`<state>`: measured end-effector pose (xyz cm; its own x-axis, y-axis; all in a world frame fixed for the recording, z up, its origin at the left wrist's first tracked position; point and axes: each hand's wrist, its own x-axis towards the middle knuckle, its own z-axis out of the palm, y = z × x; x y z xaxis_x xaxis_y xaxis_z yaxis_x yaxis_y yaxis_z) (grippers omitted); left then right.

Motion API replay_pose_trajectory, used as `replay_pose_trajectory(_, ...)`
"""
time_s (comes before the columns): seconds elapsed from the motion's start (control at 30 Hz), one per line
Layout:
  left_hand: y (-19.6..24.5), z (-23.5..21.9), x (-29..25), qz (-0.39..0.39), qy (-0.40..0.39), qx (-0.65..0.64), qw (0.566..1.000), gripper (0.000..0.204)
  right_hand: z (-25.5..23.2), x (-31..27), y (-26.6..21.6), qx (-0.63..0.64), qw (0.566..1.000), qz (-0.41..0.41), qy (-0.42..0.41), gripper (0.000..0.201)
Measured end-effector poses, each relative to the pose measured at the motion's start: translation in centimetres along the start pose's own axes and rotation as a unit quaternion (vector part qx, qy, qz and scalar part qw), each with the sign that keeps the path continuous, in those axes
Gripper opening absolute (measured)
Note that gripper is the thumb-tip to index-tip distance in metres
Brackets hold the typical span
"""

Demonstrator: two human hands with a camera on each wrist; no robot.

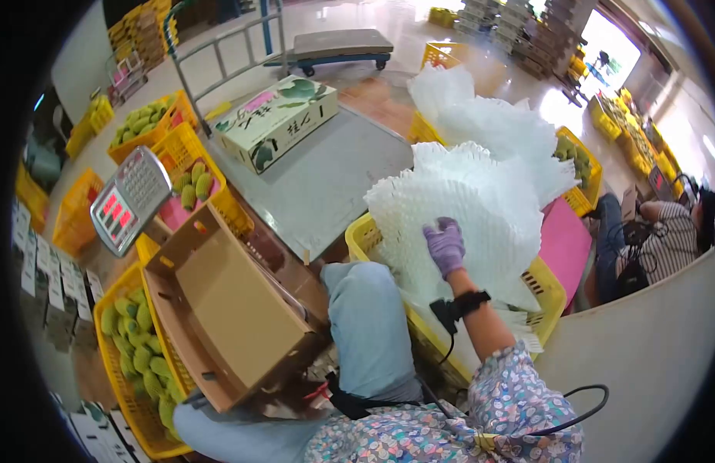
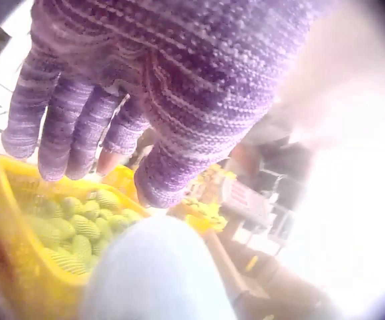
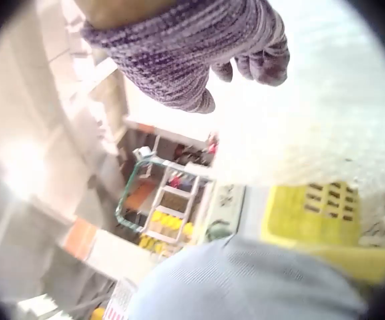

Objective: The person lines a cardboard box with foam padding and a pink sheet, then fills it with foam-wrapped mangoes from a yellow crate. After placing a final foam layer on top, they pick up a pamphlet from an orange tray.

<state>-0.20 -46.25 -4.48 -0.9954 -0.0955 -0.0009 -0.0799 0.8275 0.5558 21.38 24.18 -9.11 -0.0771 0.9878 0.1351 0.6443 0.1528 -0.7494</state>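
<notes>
In the head view my right hand [image 1: 448, 247], in a purple knit glove, lies against a heap of white foam netting [image 1: 465, 201] in a yellow crate [image 1: 552, 297]. The right wrist view shows its fingers bent, the thumb apart from them, and foam netting [image 3: 339, 113] beside them. My left hand [image 2: 152, 80], also gloved in purple, hangs with loosely extended fingers and holds nothing; one fingertip is bare. Below it, in the left wrist view, are a knee [image 2: 159, 267] and a yellow crate of green, ribbed-looking fruit [image 2: 86, 230]. The head view does not show the left hand.
An open cardboard box [image 1: 226, 301] stands left of the knees, by another crate of green fruit [image 1: 145, 355]. A scale display [image 1: 130, 201] rises behind it. A printed carton [image 1: 276, 123] sits on a grey platform [image 1: 327, 177]. Another person [image 1: 658, 239] sits at the right.
</notes>
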Motion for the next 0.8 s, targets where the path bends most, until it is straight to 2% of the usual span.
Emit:
replay_pose_trajectory(0.03,1.7,0.7,1.8,0.042,-0.01,-0.021,0.999,0.042,-0.5,1.0,0.4,-0.087,0.994,0.066,-0.002,0.056)
replay_pose_trajectory(0.07,3.0,1.8,3.6,0.083,-0.027,-0.048,0.995,0.042,0.6,1.6,1.6,-0.08,0.994,0.074,0.005,0.056)
replay_pose_trajectory(0.1,5.0,3.3,5.2,0.13,-0.055,-0.073,0.987,0.043,2.4,2.6,3.5,-0.126,0.987,0.105,0.007,0.06)
replay_pose_trajectory(0.13,10.3,4.7,4.8,0.165,-0.075,-0.076,0.98,0.036,3.5,3.0,4.4,-0.172,0.976,0.135,0.006,0.065)
replay_pose_trajectory(0.17,16.4,5.2,3.1,0.214,-0.088,-0.005,0.973,0.032,3.6,2.8,4.4,-0.186,0.972,0.14,-0.045,0.063)
replay_pose_trajectory(0.2,19.7,7.2,1.7,0.178,-0.09,-0.112,0.973,0.029,3.5,2.6,3.9,-0.181,0.972,0.143,-0.04,0.063)
replay_pose_trajectory(0.23,21.2,7.9,2.4,0.219,-0.151,-0.086,0.96,0.027,3.3,2.1,3.0,-0.189,0.972,0.122,-0.063,0.059)
replay_pose_trajectory(0.27,24.6,8.7,0.6,0.259,-0.166,-0.136,0.942,0.028,2.8,1.4,1.4,-0.198,0.971,0.099,-0.085,0.056)
replay_pose_trajectory(0.3,25.7,10.2,0.2,0.244,-0.191,-0.187,0.932,0.029,2.2,0.3,-0.1,-0.204,0.978,0.014,-0.041,0.045)
replay_pose_trajectory(0.33,28.0,10.1,-0.6,0.231,-0.265,-0.173,0.92,0.032,0.7,-0.7,-2.4,-0.159,0.984,-0.075,-0.019,0.041)
replay_pose_trajectory(0.37,28.9,10.8,-1.0,0.297,-0.277,-0.189,0.894,0.039,-1.4,-1.8,-4.9,-0.114,0.98,-0.164,-0.001,0.037)
replay_pose_trajectory(0.43,32.2,11.8,-1.4,0.311,-0.35,-0.179,0.866,0.057,-5.5,-3.3,-10.0,0.077,0.967,-0.222,-0.101,0.033)
replay_pose_trajectory(0.47,33.8,12.2,-1.8,0.338,-0.347,-0.204,0.85,0.06,-7.9,-3.8,-12.8,0.087,0.953,-0.162,-0.239,0.032)
replay_pose_trajectory(0.5,35.5,12.6,-2.1,0.367,-0.341,-0.229,0.834,0.063,-9.0,-4.2,-13.5,0.222,0.91,-0.119,-0.331,0.037)
replay_pose_trajectory(0.53,36.9,13.3,-2.2,0.377,-0.345,-0.287,0.811,0.067,-9.8,-4.4,-14.1,0.349,0.837,-0.073,-0.414,0.042)
replay_pose_trajectory(0.57,38.1,14.4,-1.7,0.386,-0.345,-0.344,0.784,0.071,-10.3,-5.1,-15.6,0.35,0.831,-0.079,-0.426,0.042)
replay_pose_trajectory(0.6,38.8,15.9,-0.3,0.488,-0.31,-0.329,0.747,0.07,-10.9,-5.7,-17.1,0.472,0.726,-0.073,-0.495,0.048)
replay_pose_trajectory(0.63,39.5,17.5,1.2,0.583,-0.272,-0.307,0.701,0.069,-11.0,-6.1,-18.4,0.578,0.598,-0.06,-0.552,0.055)
replay_pose_trajectory(0.67,40.1,18.5,3.1,0.682,-0.31,-0.07,0.659,0.063,-10.3,-6.6,-19.6,0.575,0.589,-0.061,-0.564,0.055)
replay_pose_trajectory(0.73,37.4,22.0,3.7,0.647,-0.38,-0.271,0.603,0.057,-8.5,-7.8,-22.1,0.657,0.462,0.035,-0.594,0.062)
replay_pose_trajectory(0.77,36.3,21.6,3.4,0.642,-0.37,-0.272,0.614,0.057,-7.2,-7.4,-22.0,0.645,0.493,0.042,-0.582,0.058)
replay_pose_trajectory(0.8,35.2,21.3,3.2,0.556,-0.43,-0.357,0.615,0.056,-5.8,-7.6,-23.8,0.627,0.508,0.012,-0.591,0.052)
